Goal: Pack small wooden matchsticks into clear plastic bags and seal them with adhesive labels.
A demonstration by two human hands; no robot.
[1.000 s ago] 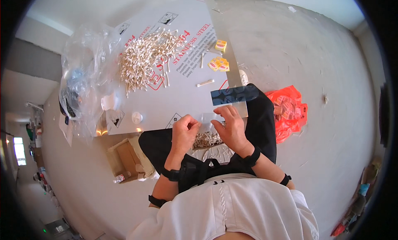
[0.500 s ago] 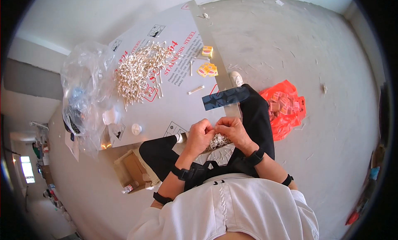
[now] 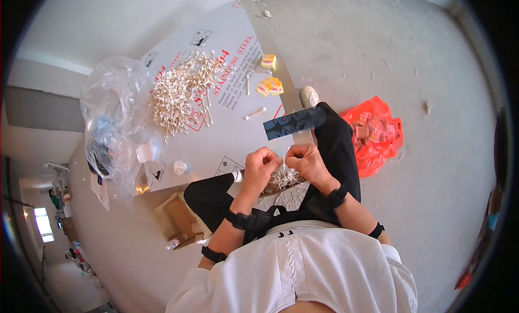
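Clear film (image 3: pixel 284 160), faintly visible, is between the person's fingertips near the front edge of the grey tabletop (image 3: pixel 227 142), the biggest surface. At its left end bulges a transparent plastic bag (image 3: pixel 111 99); to the right, on the floor (image 3: pixel 438 161), an open red bag (image 3: pixel 367 164) holds small packets. A heap of cotton swabs (image 3: pixel 181 94) spreads across the tabletop. Left hand (image 3: pixel 262 166) and right hand (image 3: pixel 306 160) are pinched narrow on the film. Beyond them a dark strip (image 3: pixel 292 123) overhangs the right edge; farther back sits a yellow box (image 3: pixel 268 61).
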